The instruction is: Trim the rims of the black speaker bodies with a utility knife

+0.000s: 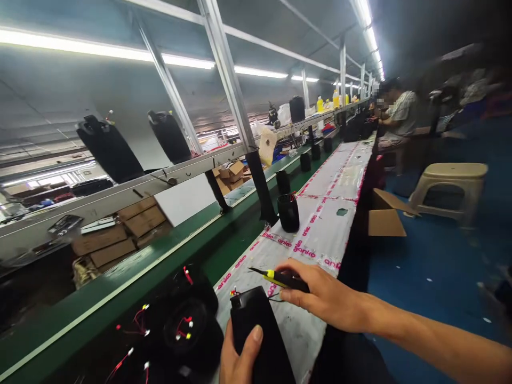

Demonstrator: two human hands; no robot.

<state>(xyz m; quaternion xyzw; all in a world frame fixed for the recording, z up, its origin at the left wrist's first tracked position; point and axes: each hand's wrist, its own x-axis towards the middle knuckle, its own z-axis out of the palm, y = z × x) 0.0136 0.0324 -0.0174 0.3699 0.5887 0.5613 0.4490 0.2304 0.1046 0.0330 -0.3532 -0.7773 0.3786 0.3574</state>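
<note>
The near end of the counter (pixel 298 325) is lying beneath the hands, its white covering bearing pink "anko" print in lines. The left hand (pixel 238 362) is keeping its grip closed around a long black housing (pixel 272 341) over this end, while the right hand (pixel 328 298) is pinching a pointed black-and-yellow tool (pixel 280 278) in its grip, just above the housing's wired top. A green conveyor belt (pixel 236 240) is running along the counter's left side, and blue floor (pixel 424 309) is stretching away on the right. Farther off, a beige plastic stool (pixel 452 173) is standing on that floor, a person (pixel 402 112) is sitting beside the counter's far part, and fluorescent tubes (pixel 100 45) are shining overhead.

Among the containers, an open black cylinder (pixel 208 346) at near left is showing red wires and small connectors inside. Beyond the hands, another black cylinder (pixel 288 216) is standing on the counter, red wires rising at its rim. An open cardboard box (pixel 386 223) is sitting on the floor at right; its inside is not showing clearly. Far along the raised shelf (pixel 188 170), bottles (pixel 336 98) are holding something yellow.
</note>
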